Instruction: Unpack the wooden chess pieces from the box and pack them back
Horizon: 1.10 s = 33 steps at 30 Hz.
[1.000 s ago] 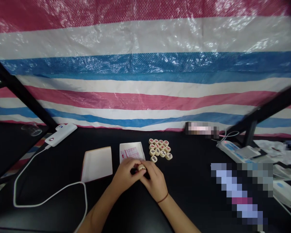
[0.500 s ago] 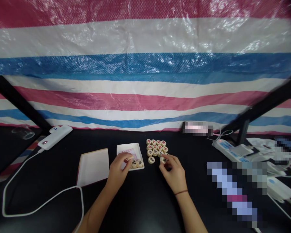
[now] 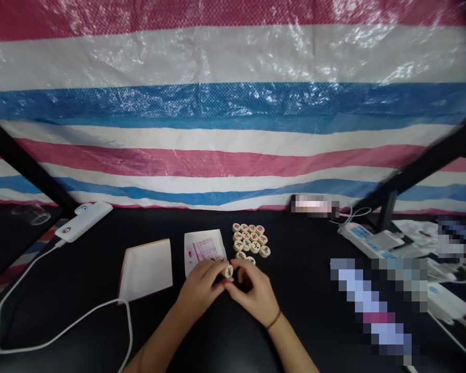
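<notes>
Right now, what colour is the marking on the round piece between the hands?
Black, on a cream round piece; best seen in the head view.

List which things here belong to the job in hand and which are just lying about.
In the job: left hand, right hand, the piece at their fingertips, grouped pieces, white box, probably the shallow tray.
Lying about, seemingly: white gadget, its cable, clear cup, power strip.
</notes>
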### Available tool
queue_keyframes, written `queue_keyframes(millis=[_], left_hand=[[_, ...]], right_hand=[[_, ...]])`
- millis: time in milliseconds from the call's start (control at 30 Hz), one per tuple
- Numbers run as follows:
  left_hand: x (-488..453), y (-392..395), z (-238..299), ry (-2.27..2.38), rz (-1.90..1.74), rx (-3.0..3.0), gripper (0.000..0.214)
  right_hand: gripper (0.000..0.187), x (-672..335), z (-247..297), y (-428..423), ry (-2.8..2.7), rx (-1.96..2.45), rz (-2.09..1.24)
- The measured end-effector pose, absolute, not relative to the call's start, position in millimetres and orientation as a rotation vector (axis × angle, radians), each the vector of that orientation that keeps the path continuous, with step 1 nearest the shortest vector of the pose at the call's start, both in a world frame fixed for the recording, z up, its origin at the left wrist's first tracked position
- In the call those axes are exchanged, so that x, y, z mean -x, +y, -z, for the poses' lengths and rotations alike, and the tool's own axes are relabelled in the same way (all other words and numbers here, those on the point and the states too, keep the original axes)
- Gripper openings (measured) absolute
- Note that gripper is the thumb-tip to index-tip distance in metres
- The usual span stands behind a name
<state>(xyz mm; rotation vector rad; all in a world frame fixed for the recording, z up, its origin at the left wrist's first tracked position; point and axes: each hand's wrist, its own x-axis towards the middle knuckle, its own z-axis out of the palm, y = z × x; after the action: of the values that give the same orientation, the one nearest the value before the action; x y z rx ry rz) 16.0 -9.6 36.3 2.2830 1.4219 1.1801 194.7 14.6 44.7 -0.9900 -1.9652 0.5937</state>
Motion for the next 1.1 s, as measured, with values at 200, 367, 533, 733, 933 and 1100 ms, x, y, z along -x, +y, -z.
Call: queue_keyframes(millis=[200,367,533,733,933,1100], left_hand=[[-22,-12,-39,1.412,-1.140,-2.515,0.026],[-13,-8,-42,1.704,-1.047,-2.505,0.030],[-6,-5,-31,1.845,-0.892,-2.447,0.041],[-7,-3,-26,1.864,-0.769,-2.397,0.039],[-5,-2,-25,1.862,-0.696,-2.384,0.033],[-3,-1,-27,1.835,-0.656,-2.371,0.032]], right_hand=[[0.020,-192,-38,15,-1.901,0.989,-0.579],[0.023,-218,-32,33,-1.715,1.212,-0.359],[0.024,-230,-25,37,-1.842,1.353,-0.303],[0.016,-231,-19,36,-1.949,1.443,-0.311],[0.018,-230,-18,37,-2.020,1.512,-0.325],[0.018,-230,-15,39,-2.040,1.529,-0.317]])
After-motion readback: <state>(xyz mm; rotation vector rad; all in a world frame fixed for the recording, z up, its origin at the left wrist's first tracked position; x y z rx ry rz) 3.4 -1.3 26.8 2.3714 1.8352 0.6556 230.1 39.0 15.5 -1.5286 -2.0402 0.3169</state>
